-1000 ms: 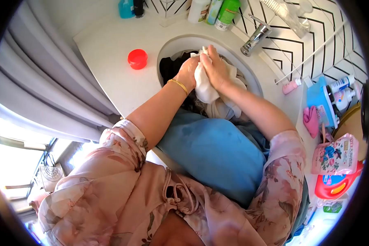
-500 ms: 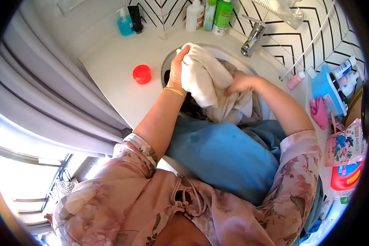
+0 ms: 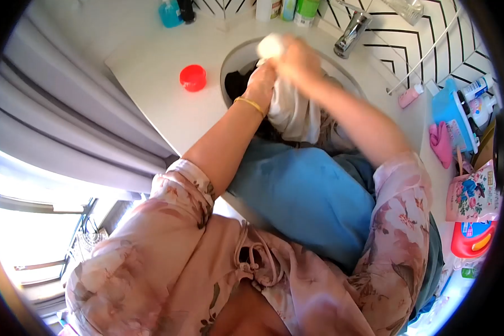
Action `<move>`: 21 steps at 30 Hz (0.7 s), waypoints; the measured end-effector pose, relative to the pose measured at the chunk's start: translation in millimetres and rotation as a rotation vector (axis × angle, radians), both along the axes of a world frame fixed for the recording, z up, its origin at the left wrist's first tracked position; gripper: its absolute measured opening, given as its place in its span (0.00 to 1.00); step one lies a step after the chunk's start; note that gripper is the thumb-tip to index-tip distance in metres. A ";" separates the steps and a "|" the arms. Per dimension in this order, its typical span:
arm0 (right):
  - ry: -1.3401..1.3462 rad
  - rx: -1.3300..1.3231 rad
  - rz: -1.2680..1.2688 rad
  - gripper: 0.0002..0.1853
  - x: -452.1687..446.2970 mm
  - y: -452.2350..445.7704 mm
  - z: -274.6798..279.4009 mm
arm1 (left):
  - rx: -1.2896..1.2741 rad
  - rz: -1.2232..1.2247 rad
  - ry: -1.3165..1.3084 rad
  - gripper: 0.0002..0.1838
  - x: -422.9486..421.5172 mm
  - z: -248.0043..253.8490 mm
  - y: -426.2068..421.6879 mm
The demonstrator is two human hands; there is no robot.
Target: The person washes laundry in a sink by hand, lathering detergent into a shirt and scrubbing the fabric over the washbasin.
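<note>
My left hand (image 3: 262, 84) is closed around the upper part of a cream cloth (image 3: 294, 120), which hangs down into a round white sink (image 3: 233, 61). Right against it, over the sink, my right hand (image 3: 298, 59) is smeared by motion, so its grip does not show. A blurred pale bulge sticks out beside both hands; whether it is bunched cloth or something else, I cannot tell. Dark fabric (image 3: 237, 85) lies at the sink's left side. A large blue cloth (image 3: 302, 190) drapes over the front rim toward my body.
A red round tub (image 3: 192, 78) stands on the counter (image 3: 145, 73) to the left. Behind the sink are a chrome faucet (image 3: 353, 35) and several bottles. Along the right side sit a pink bottle (image 3: 410, 96), a blue basket (image 3: 452, 115), a pink cloth (image 3: 440, 144) and a floral pouch (image 3: 471, 193).
My right hand has moved up and left, from the cloth's right side to my left hand. The cloth's top is now gathered, and my left hand sits slightly farther right.
</note>
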State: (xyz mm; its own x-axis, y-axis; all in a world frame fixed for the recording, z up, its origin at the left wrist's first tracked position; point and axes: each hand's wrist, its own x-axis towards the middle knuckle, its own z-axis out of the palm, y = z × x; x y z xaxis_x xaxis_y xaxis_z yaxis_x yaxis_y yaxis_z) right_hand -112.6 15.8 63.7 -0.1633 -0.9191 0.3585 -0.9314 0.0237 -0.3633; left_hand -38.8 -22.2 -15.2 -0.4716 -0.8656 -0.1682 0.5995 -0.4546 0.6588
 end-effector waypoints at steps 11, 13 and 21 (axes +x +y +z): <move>-0.081 -0.241 0.385 0.15 21.4 16.7 -50.9 | -0.224 -0.092 0.077 0.23 33.7 -21.8 -4.9; -0.498 0.135 0.015 0.13 -0.4 -17.6 -9.0 | 0.133 -0.108 0.189 0.20 18.4 6.3 5.5; -1.540 0.497 0.037 0.17 -87.8 -60.1 -19.9 | 0.127 0.043 0.167 0.20 20.2 36.0 4.1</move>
